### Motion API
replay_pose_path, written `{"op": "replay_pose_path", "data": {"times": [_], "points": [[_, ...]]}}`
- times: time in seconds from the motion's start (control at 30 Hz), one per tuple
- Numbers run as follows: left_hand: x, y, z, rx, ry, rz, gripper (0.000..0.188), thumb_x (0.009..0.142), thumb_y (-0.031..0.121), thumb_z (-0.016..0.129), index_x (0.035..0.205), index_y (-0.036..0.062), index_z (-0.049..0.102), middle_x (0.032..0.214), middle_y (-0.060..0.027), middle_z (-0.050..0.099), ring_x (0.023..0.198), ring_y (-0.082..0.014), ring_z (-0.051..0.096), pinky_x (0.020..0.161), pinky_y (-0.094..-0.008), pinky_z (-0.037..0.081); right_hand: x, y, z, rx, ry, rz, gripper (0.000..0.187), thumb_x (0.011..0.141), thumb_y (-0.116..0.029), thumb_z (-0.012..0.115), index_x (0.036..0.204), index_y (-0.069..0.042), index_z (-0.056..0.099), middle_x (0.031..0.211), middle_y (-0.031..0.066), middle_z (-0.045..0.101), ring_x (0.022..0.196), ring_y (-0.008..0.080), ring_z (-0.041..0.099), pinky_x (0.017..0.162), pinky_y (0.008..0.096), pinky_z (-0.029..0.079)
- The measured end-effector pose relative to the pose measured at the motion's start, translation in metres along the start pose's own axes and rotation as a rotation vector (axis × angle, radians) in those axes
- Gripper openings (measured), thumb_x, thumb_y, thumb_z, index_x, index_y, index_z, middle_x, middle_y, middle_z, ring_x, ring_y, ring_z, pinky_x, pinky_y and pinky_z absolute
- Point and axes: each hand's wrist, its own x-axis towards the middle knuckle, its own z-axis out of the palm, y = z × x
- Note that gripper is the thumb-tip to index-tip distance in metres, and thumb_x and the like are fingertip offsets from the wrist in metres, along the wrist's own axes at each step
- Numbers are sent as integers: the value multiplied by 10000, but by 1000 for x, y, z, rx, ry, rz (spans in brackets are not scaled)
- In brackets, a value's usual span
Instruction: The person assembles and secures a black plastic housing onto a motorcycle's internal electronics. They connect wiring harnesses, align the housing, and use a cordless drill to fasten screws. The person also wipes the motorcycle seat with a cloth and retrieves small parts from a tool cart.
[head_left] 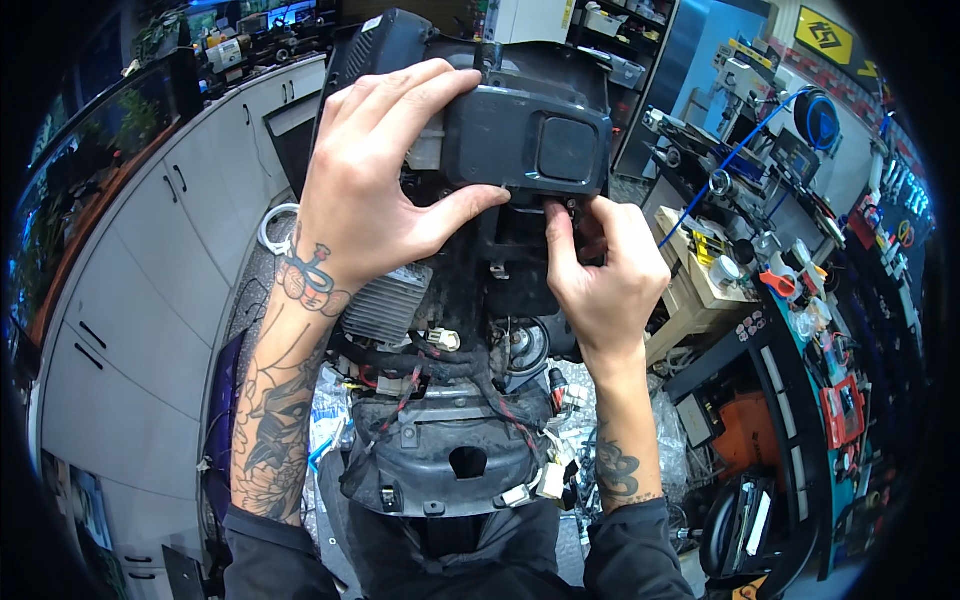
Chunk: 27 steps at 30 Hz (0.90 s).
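A left hand [370,165] clasped the black housing [495,145]; steadiness seemed key. The right hand's [610,275] grip beneath was hidden.

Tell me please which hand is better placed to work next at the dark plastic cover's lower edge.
The right hand, probably: its fingers sit at that edge. The left hand spans the dark plastic cover, fingertips at its upper edge, thumb at its lower, so it seems suited to steadying.

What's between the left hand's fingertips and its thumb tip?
In the head view, the left part of the dark rectangular cover lies between the fingertips and thumb tip of the left hand.
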Motion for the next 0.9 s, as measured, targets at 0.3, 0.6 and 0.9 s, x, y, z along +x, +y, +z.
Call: {"op": "replay_pose_path", "data": {"times": [0.3,0.6,0.9], "points": [[-1,0,1,-16,6,-3,807,687,317,1025,1399,78,731,1394,-151,731,1288,-325,681,1126,-432,494,0,1,1,-76,-9,-51,143,867,-57,830,952,-11,725,813,114,692,689,274,694,630,371,555],[-2,-1,1,-40,15,5,830,699,318,1020,1429,81,702,1402,-126,715,1282,-313,672,1119,-436,491,1,-3,0,-63,-8,-42,92,893,-26,793,954,2,730,803,121,690,669,278,692,624,370,556],[-5,-6,4,-70,76,36,846,690,393,1015,1403,52,714,1368,-126,741,1259,-304,688,1091,-414,522,7,-10,-7,-96,-64,-4,78,949,-70,796,934,-13,745,800,117,688,631,273,685,607,367,536]]}}
